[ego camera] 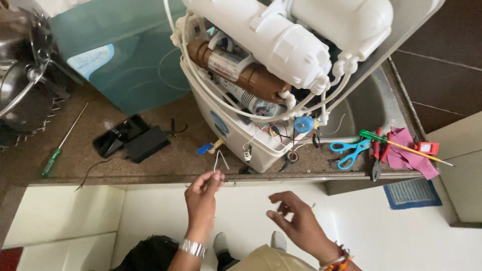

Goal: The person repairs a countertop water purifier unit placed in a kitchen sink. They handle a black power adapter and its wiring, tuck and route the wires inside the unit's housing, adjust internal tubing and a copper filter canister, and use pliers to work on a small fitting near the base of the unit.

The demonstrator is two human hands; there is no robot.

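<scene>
Left hand (202, 193) is pinching 1 bent white wire (219, 159) at the counter's (150, 160) front edge, below the opened purifier (261, 75). Right hand (296, 221) is hanging loosely curled, holding nothing. Scissors (350, 149) are lying beside the sink (371, 108).

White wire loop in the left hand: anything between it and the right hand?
Nothing visible. The left hand pinches the bent white wire at the counter edge. The right hand is open, apart from it, with only floor showing between them.

Silver bracelet on left wrist (193, 247), red-orange threads on right wrist (337, 259)
</scene>
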